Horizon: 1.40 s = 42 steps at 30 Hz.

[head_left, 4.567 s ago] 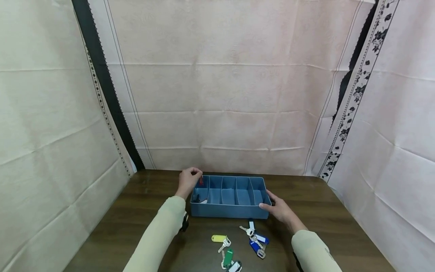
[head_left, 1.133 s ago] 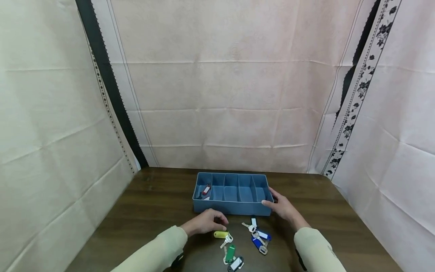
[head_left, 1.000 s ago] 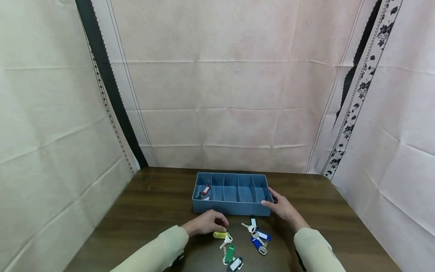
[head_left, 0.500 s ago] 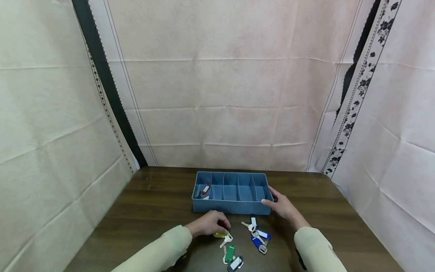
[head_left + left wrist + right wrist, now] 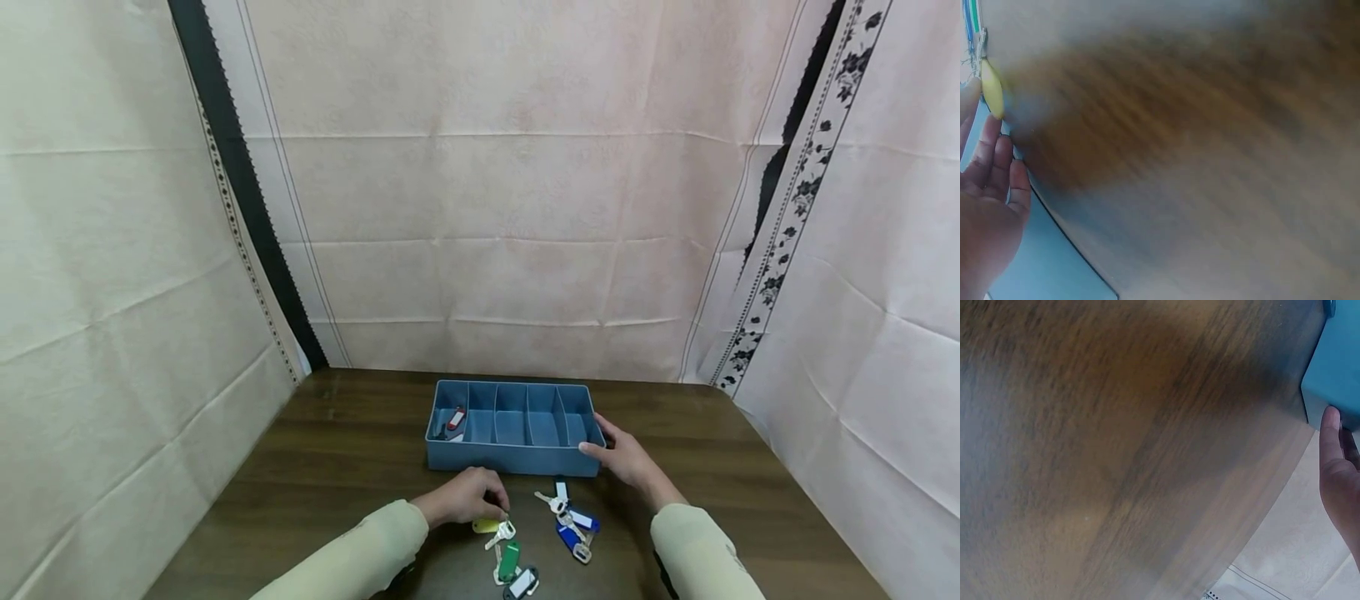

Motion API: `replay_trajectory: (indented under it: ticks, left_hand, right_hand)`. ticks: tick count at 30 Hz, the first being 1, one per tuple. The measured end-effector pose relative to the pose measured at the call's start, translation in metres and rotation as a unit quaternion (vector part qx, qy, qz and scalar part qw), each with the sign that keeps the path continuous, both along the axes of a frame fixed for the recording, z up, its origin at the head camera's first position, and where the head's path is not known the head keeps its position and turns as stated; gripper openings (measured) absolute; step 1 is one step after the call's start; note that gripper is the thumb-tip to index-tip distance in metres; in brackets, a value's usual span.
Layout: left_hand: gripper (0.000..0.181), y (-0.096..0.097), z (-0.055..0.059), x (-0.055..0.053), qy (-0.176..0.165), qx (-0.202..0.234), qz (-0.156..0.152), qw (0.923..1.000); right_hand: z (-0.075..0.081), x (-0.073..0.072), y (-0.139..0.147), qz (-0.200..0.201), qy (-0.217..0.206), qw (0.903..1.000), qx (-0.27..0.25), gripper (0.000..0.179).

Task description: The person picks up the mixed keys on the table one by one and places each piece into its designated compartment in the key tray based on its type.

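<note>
My left hand (image 5: 468, 497) pinches a yellow key tag (image 5: 485, 526) with a silver key (image 5: 501, 533) on it, low over the table. In the left wrist view the thumb and fingers meet at the near end of this yellow tag (image 5: 992, 90). A blue divided organizer box (image 5: 510, 457) stands behind. My right hand (image 5: 626, 458) grips its right end, thumb at the front corner and fingers along the side. The right wrist view shows a fingertip against the box wall (image 5: 1339, 369). A red key tag (image 5: 456, 418) lies in the leftmost compartment with darker pieces.
Just in front of the left hand lie a green key tag (image 5: 509, 562) and a black key tag (image 5: 521, 583) with keys. To the right sit blue key tags (image 5: 572, 540) and another dark-ended tag (image 5: 561, 490). Light cloth (image 5: 480, 250) hangs behind the wooden table (image 5: 337, 467).
The left hand let the red tag go into the leftmost compartment, came down to the front and closed its fingertips on the yellow tag. The right hand stayed on the box.
</note>
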<state>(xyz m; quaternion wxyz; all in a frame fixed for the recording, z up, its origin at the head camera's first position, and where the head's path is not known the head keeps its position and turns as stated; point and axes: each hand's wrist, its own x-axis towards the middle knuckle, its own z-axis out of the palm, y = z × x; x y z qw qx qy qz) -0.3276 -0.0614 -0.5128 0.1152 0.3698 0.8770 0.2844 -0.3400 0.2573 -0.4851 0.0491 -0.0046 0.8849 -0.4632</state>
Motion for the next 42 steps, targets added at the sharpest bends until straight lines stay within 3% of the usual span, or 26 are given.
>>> replay_trajectory:
  ticks: [7,10,14,22,42]
  left_hand:
    - [0.009,-0.005,0.002,0.001,0.011,-0.003,0.009,0.9999]
    - [0.01,-0.009,0.003,0.002,-0.003,0.003,0.029,0.9996]
    - [0.012,-0.014,0.006,0.002,-0.022,0.025,0.056,0.9979]
    - [0.011,-0.018,0.017,0.003,-0.032,0.086,0.079,0.9927]
    - [0.004,-0.025,0.04,0.009,-0.062,0.139,0.119,0.9812]
  right_hand:
    - [-0.001,0.001,0.0,-0.001,-0.001,1.0,0.001,0.096]
    - [-0.001,0.002,-0.001,-0.003,-0.002,1.0,-0.004,0.099]
    - [-0.001,0.003,-0.001,-0.006,-0.001,0.9999,-0.009,0.1]
    - [0.0,0.003,0.0,-0.006,-0.002,0.9999,-0.01,0.103]
    - [0.0,0.003,-0.003,-0.01,-0.007,0.9999,-0.009,0.101]
